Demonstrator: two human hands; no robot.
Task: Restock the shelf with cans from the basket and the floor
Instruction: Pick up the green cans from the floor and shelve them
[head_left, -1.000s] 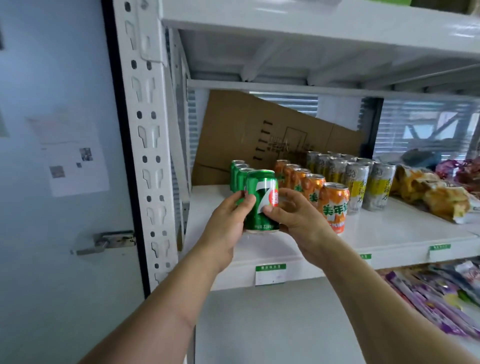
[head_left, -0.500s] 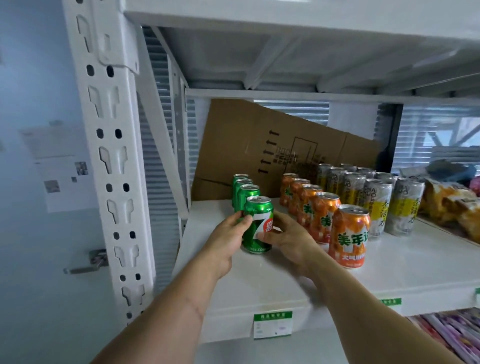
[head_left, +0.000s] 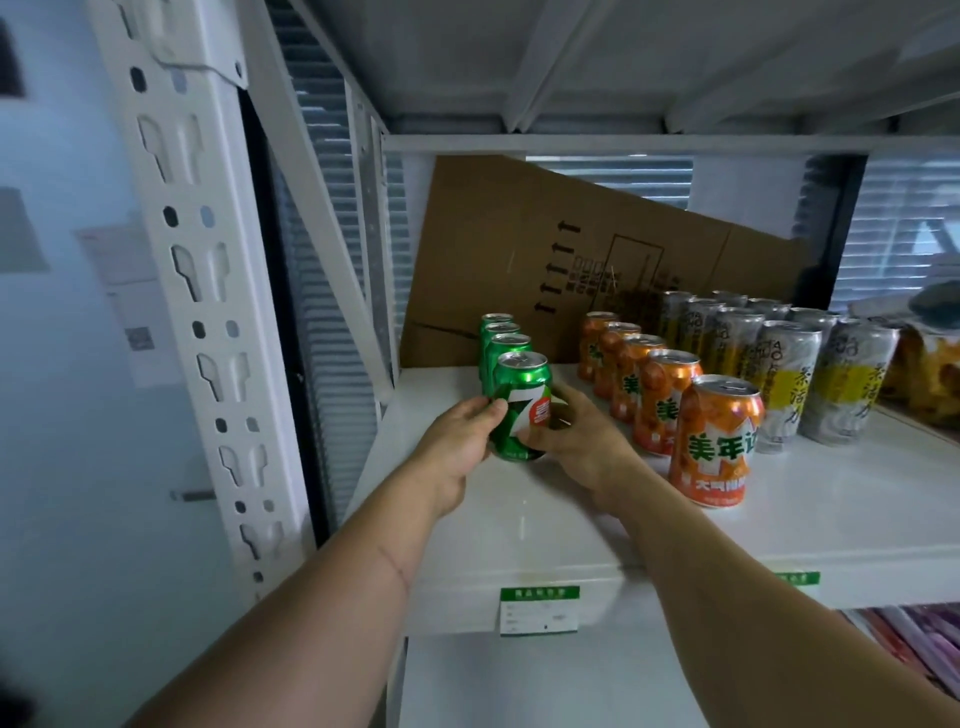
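Green can (head_left: 521, 402) now upright on shelf (head_left: 519, 525), both hands holding.

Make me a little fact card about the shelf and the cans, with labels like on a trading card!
Place: white shelf
Held can: front green can, upright, at the head of the green row
Left hand: grips the can's left side
Right hand: grips the can's right side
Green row behind: three cans
Orange row: five cans
Silver-yellow cans: right of the orange row
Back: tilted cardboard sheet
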